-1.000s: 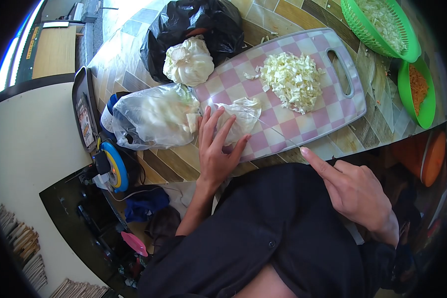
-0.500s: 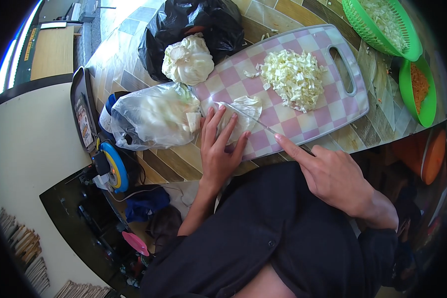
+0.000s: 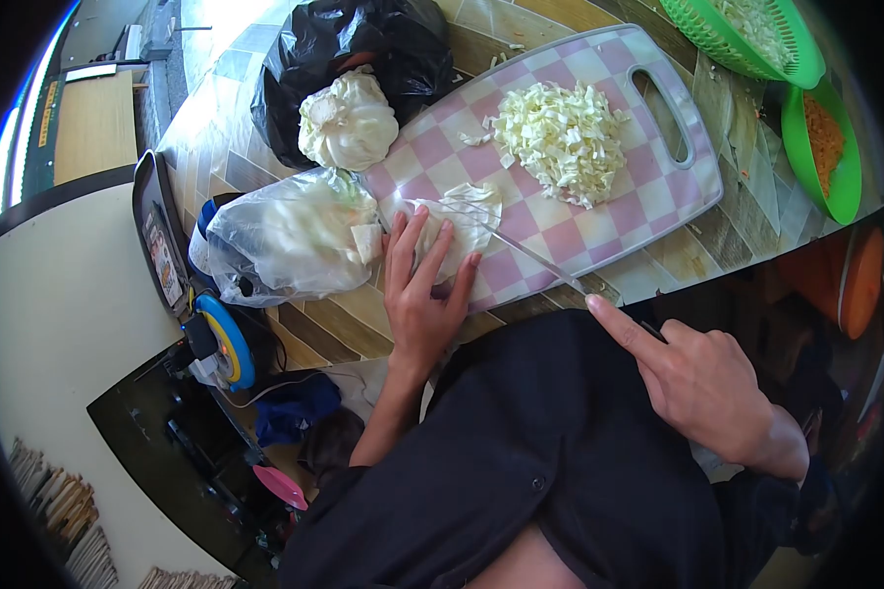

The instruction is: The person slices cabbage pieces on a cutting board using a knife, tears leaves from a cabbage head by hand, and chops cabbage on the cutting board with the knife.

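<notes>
My left hand (image 3: 426, 314) lies with outstretched, spread fingers on a pale cabbage leaf (image 3: 478, 214), pressing it against the chequered pink-and-white cutting board (image 3: 673, 201). In my right hand (image 3: 702, 385) is a knife (image 3: 535, 259), the index finger stretched along its back and the handle mostly hidden in the palm. The blade's tip end lies over the leaf, just right of my left fingertips. A heap of chopped cabbage (image 3: 563, 142) sits further up the board. Beside the board's left end is a whole cabbage head (image 3: 347, 123).
A clear plastic bag (image 3: 290, 240) with cabbage inside lies left of my left hand. Behind the cabbage head is a black plastic bag (image 3: 373, 39). At the upper right stand a green basket (image 3: 692, 34) of shredded cabbage and a green bowl (image 3: 842, 196) with orange shreds.
My right hand has drawn the knife back, down and to the right, so less blade lies over the leaf. My left hand stays on the leaf. The whole view has shifted slightly.
</notes>
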{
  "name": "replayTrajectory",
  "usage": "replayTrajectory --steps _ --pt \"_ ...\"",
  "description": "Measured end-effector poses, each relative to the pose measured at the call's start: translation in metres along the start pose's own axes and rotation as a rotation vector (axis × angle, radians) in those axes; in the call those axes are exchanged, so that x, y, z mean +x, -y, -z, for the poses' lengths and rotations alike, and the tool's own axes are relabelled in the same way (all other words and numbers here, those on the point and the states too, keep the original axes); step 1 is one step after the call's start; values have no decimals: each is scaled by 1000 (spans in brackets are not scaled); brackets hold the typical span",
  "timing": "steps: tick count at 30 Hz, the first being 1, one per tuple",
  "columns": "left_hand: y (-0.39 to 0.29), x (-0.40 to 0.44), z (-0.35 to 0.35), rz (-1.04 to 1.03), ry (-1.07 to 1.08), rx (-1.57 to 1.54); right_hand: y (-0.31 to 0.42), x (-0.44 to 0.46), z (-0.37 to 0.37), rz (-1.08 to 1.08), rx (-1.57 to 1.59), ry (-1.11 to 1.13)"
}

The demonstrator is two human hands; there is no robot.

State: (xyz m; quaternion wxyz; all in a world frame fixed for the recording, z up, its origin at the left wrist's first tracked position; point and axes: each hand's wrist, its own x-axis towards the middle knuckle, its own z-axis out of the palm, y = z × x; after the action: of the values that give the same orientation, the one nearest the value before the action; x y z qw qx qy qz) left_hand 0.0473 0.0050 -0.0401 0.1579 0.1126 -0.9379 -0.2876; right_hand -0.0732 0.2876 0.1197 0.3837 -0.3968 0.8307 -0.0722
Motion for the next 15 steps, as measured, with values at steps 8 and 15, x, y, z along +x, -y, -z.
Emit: replayTrajectory --steps 8,15 --pt "0 -1 -1 -6 -16 0 -3 -11 9 7 85 0" --pt "2 -5 0 -28 -14 1 1 17 -2 93 136 -76"
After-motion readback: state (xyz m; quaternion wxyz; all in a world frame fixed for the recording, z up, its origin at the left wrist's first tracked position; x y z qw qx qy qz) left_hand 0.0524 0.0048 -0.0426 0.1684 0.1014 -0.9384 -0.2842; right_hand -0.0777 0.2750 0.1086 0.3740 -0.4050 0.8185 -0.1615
